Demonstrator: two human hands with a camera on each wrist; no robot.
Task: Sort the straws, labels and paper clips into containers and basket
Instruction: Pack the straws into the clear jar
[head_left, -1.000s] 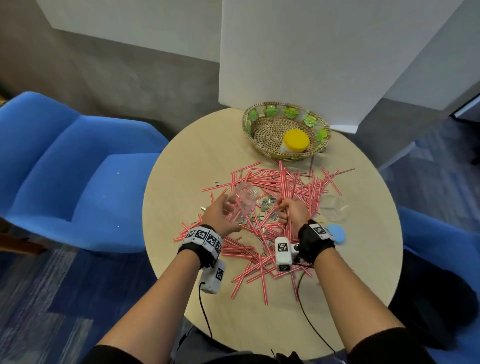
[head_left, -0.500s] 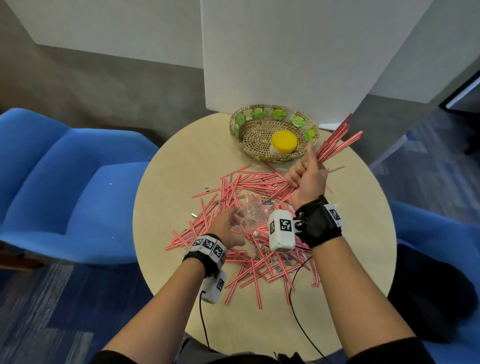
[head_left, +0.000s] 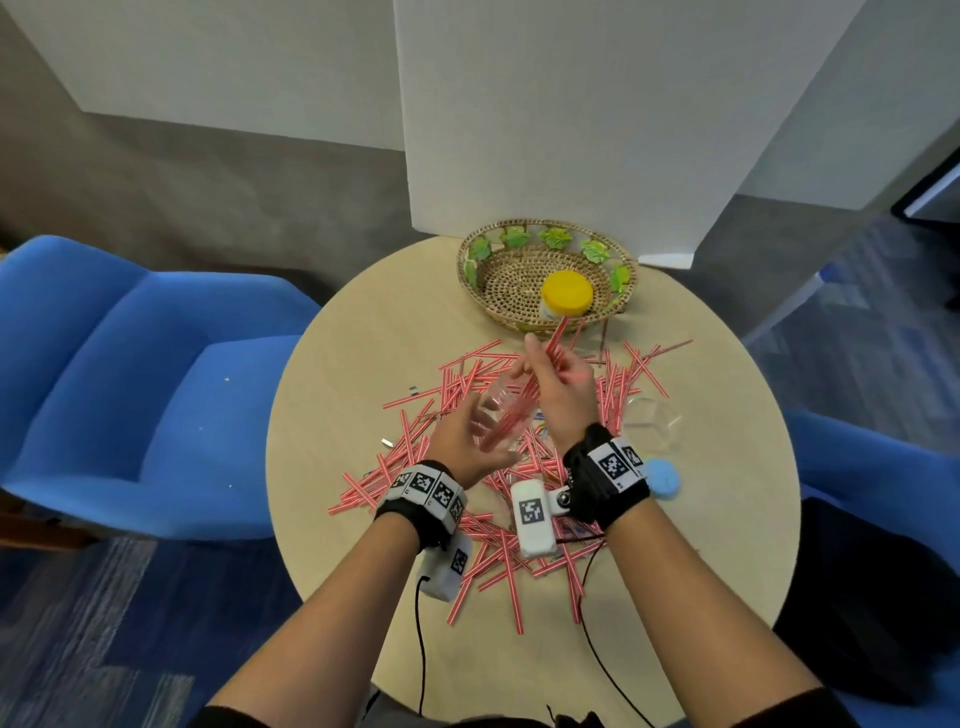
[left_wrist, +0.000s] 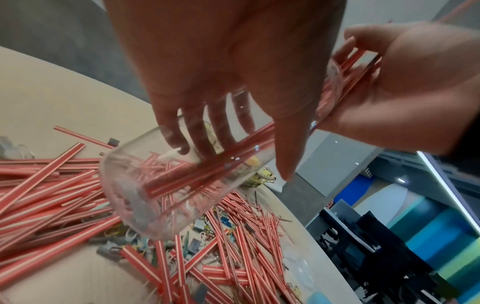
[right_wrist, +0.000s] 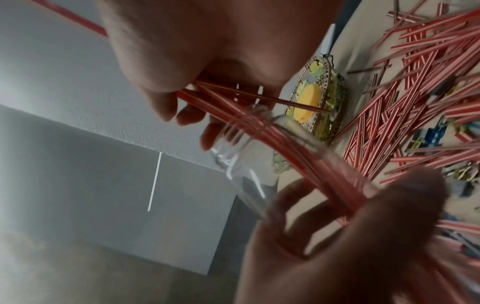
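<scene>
My left hand (head_left: 467, 441) grips a clear plastic jar (head_left: 496, 415), tilted with its mouth pointing away from me. My right hand (head_left: 550, 376) pinches a bundle of red-and-white striped straws (head_left: 522, 410) whose lower ends are inside the jar. In the left wrist view the straws (left_wrist: 207, 164) reach towards the bottom of the jar (left_wrist: 145, 195). Many loose straws (head_left: 363, 488) lie scattered on the round table (head_left: 353, 364). Small clips and labels (left_wrist: 197, 224) lie among them.
A woven basket (head_left: 470, 260) at the table's far side holds a yellow-lidded jar (head_left: 567, 291). An empty clear container (head_left: 652, 421) and a blue lid (head_left: 661, 478) lie to the right of my right wrist. Blue chairs (head_left: 130, 364) flank the table.
My right hand gathered a bundle of straws from the pile, lifted it up to the right, then brought it down into the mouth of the jar, which my left hand raised and tilted.
</scene>
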